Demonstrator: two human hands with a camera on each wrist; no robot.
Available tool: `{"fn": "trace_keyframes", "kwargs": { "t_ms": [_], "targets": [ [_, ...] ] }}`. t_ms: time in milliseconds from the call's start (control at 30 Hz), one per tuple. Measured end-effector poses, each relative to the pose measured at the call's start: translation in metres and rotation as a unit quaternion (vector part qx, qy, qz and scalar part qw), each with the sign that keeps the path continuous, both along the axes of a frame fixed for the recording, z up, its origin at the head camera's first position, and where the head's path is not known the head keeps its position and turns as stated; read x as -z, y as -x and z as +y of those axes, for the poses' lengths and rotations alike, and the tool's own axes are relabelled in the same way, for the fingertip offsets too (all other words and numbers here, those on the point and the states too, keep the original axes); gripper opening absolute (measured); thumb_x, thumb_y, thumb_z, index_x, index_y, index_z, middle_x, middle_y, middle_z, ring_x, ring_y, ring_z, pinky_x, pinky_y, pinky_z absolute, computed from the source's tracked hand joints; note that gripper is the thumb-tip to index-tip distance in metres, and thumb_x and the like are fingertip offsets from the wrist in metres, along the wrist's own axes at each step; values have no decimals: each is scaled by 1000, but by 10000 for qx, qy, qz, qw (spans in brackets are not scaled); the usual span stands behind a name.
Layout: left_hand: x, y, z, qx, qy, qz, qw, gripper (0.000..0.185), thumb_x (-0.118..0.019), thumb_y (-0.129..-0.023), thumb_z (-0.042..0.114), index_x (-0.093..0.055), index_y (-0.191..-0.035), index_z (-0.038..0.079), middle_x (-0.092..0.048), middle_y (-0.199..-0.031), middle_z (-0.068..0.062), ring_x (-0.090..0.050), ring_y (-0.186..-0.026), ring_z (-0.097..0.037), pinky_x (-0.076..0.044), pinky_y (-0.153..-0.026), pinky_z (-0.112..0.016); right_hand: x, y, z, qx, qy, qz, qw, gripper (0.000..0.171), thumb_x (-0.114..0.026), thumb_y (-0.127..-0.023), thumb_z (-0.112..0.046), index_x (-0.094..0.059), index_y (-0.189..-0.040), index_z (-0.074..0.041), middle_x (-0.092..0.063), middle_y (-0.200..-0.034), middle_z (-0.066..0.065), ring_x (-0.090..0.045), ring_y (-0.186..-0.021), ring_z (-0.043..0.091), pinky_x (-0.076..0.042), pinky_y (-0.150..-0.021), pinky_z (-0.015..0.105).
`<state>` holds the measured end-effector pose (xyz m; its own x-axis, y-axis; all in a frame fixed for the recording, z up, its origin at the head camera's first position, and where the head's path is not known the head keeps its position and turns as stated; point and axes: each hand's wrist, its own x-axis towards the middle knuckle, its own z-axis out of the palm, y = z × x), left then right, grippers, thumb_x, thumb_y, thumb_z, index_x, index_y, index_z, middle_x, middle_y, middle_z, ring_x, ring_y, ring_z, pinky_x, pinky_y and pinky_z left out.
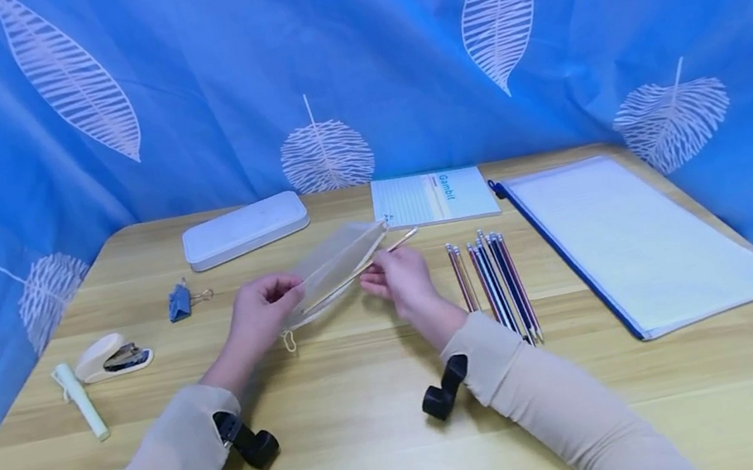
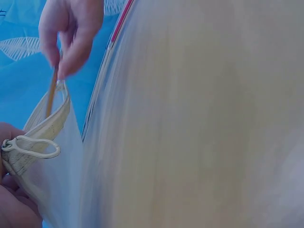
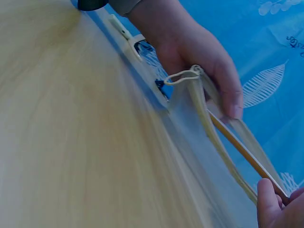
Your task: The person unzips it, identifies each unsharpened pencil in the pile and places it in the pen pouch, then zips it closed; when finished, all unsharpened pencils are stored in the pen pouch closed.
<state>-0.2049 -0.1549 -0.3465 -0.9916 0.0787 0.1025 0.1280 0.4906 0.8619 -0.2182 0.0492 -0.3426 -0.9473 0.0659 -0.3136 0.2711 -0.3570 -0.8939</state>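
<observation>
My left hand (image 1: 260, 313) grips the open pouch (image 1: 333, 269), my right hand (image 1: 401, 281) pinches one pencil (image 1: 380, 254) halfway in; the other pencils (image 1: 495, 285) wait on the table (image 1: 382, 436).

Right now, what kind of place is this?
Probably a desk set up for stationery work: a wooden table with a notebook, a row of pencils and a stapler, with a blue leaf-print curtain behind.

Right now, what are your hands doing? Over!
Left hand holds the mesh pouch open at its zipper end. Right hand pinches a pencil, tip inside the pouch. More pencils lie right of it. Nothing blocking.
</observation>
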Motion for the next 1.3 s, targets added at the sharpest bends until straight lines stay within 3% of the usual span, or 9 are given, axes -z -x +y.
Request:
{"fn": "trace_keyframes", "kwargs": {
  "t_ms": [167,500,667,800,900,1067,1167,1300],
  "targets": [
    [2,-5,4,-55,-125,199,9997,16,-63,-86,13,-68,-95,1,-66,-80,-8,-52,-67,-10,-44,-58,-20,7,1,-21,-95,-81,-64,9999,19,-48,-87,3,-53,-103,13,-57,-69,9,-60,-58,12,-54,-62,22],
    [8,-8,12,187,-534,731,9957,13,-63,-86,7,-68,-89,-3,-65,-78,-14,-50,-62,-7,-42,-54,-19,11,1,-38,-537,-443,-8,9976,20,-54,-87,5,-58,-102,17,-61,-63,11,-62,-53,12,-55,-60,25],
    [8,-9,12,162,-660,546,9962,14,-63,-87,11,-68,-91,-2,-64,-76,-12,-49,-62,-8,-42,-54,-20,8,0,-26,-777,-651,-15,9948,22,-57,-87,1,-60,-105,13,-64,-69,15,-63,-54,13,-55,-61,26],
    [10,-8,9,76,-645,351,9973,15,-62,-88,14,-68,-91,0,-62,-75,-8,-50,-63,-10,-43,-54,-21,-3,-4,1,-1230,-1076,336,9860,24,-57,-88,-2,-59,-108,10,-66,-82,18,-64,-62,14,-55,-67,27],
    [8,-8,7,67,-607,340,9976,15,-62,-88,14,-68,-92,0,-61,-73,-6,-50,-62,-10,-43,-53,-21,-15,-10,30,-1613,-1827,743,9670,26,-57,-89,-4,-57,-111,9,-64,-90,21,-64,-68,14,-55,-70,29],
    [5,-7,6,134,-578,401,9974,16,-62,-88,14,-68,-93,0,-61,-70,-4,-49,-60,-9,-43,-53,-21,-26,-20,86,-2075,-3373,1104,9116,31,-57,-90,-9,-55,-116,8,-61,-103,25,-63,-76,15,-54,-73,29],
    [6,-7,5,141,-562,380,9976,15,-62,-88,14,-68,-93,1,-62,-73,-6,-50,-61,-10,-43,-53,-21,-23,-22,118,-2100,-4029,1198,8827,32,-57,-91,-11,-54,-116,8,-62,-102,24,-63,-79,16,-54,-73,29],
    [8,-9,3,121,-547,329,9979,14,-62,-88,12,-68,-93,1,-64,-77,-10,-50,-62,-10,-44,-53,-21,-15,-26,152,-1907,-4653,1152,8566,33,-57,-90,-11,-55,-117,7,-63,-101,21,-64,-82,20,-54,-75,32]
  ]
}}
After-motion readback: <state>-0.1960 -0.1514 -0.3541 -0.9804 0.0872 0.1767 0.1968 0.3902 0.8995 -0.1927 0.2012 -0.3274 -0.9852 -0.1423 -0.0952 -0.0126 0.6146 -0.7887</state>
